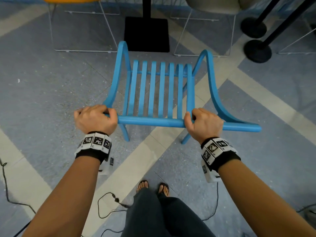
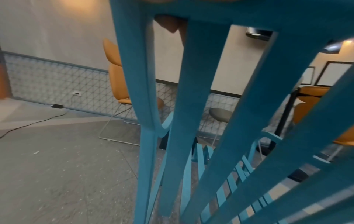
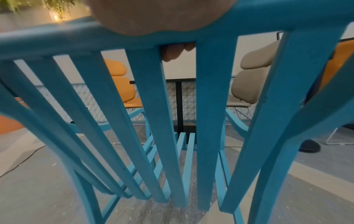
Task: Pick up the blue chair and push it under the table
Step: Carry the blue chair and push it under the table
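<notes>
The blue slatted chair [image 1: 160,93] stands in front of me, its back rail nearest me and its seat pointing away toward the black table base [image 1: 146,34]. My left hand [image 1: 95,118] grips the left end of the top rail, fingers curled over it. My right hand [image 1: 203,123] grips the same rail right of the middle. In the left wrist view the chair's back slats [image 2: 184,121] fill the frame with fingertips [image 2: 168,25] showing behind the rail. In the right wrist view the slats [image 3: 162,121] hang below the rail, and fingertips [image 3: 174,52] curl round it.
An orange chair [image 1: 71,0] with white wire legs stands at the far left, a beige chair [image 1: 213,4] at the far right. Black stanchion bases [image 1: 257,51] sit on the right. Cables [image 1: 109,206] trail on the floor near my feet [image 1: 152,186].
</notes>
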`<state>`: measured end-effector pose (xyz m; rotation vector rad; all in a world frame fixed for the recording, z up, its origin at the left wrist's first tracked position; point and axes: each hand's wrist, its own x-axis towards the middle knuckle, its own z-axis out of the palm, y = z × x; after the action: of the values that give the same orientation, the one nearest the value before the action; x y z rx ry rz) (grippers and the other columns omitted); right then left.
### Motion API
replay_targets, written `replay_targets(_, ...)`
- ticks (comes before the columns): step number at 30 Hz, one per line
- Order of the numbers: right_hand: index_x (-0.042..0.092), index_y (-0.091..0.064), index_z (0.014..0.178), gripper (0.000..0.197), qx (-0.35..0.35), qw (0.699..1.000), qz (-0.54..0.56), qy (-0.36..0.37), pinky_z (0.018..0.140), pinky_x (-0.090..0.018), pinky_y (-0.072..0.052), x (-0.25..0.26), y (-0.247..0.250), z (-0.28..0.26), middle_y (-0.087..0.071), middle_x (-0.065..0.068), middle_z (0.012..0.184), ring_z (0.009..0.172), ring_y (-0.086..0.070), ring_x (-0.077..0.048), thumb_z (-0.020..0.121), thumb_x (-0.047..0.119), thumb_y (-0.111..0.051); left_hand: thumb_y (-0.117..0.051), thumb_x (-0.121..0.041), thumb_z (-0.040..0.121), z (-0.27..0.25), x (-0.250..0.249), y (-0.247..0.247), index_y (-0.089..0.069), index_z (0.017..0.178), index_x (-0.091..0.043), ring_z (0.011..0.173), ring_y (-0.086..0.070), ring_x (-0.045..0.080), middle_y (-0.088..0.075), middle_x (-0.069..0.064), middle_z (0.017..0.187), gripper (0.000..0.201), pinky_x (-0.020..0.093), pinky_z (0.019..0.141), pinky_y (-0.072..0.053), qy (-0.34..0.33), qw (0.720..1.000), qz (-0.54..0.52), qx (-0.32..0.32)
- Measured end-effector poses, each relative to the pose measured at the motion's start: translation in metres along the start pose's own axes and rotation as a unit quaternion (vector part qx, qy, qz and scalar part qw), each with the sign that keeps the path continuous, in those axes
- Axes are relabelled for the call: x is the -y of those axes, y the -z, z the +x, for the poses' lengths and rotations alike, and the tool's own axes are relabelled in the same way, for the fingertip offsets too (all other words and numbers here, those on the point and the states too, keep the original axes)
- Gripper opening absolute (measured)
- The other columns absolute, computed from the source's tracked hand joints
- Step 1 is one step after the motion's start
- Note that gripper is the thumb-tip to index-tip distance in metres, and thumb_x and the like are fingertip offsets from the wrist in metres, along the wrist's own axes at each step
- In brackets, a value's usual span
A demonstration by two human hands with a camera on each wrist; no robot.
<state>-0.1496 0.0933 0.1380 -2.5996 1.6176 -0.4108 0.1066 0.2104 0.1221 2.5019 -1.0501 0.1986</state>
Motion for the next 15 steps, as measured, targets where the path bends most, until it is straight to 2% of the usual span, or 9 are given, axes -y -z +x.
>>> replay_targets(4, 0.012, -0.046, 0.049, 0.04, -0.009, 1.0, 0.001, 0.002, 0.044, -0.016, -0.008, -0.004, -0.014, 0.049, -0.041, 0.001, 0.046, 0.038, -0.033, -0.02, 0.079, 0.037, -0.036, -0.045, -0.027, 0.069, 0.042, -0.015, -0.018, -0.064, 0.058, -0.009, 0.055, -0.053, 0.03, -0.065, 0.015, 0.054, 0.028, 0.036, 0.072, -0.034, 0.01, 1.0, 0.004, 0.013)
replay_targets(8, 0.012, -0.048, 0.048, 0.038, -0.019, 1.0, -0.001, 0.001, 0.043, -0.018, -0.009, -0.005, -0.026, 0.104, -0.05, -0.004, 0.044, 0.039, -0.032, -0.019, 0.078, 0.034, -0.038, -0.046, -0.025, 0.069, 0.089, -0.029, -0.037, -0.062, 0.055, -0.009, 0.052, -0.05, 0.03, -0.063, 0.015, 0.051, 0.027, 0.036, 0.069, -0.033, 0.011, 1.0, -0.002, 0.011)
replay_targets(11, 0.013, -0.048, 0.047, 0.038, -0.03, 1.0, -0.006, 0.004, 0.044, -0.014, -0.008, -0.003, -0.04, 0.153, -0.05, -0.003, 0.043, 0.038, -0.033, -0.019, 0.078, 0.034, -0.037, -0.045, -0.026, 0.069, 0.136, -0.036, -0.056, -0.061, 0.054, -0.009, 0.052, -0.052, 0.03, -0.062, 0.014, 0.05, 0.028, 0.036, 0.069, -0.032, 0.009, 1.0, -0.007, 0.003)
replay_targets(15, 0.014, -0.046, 0.046, 0.038, -0.049, 0.999, 0.006, -0.001, 0.043, -0.019, -0.019, 0.003, -0.058, 0.225, -0.049, -0.002, 0.042, 0.036, -0.036, -0.02, 0.077, 0.033, -0.038, -0.047, -0.025, 0.069, 0.206, -0.048, -0.081, -0.059, 0.051, -0.01, 0.05, -0.051, 0.028, -0.061, 0.012, 0.047, 0.026, 0.035, 0.07, -0.033, 0.015, 1.0, -0.025, 0.008)
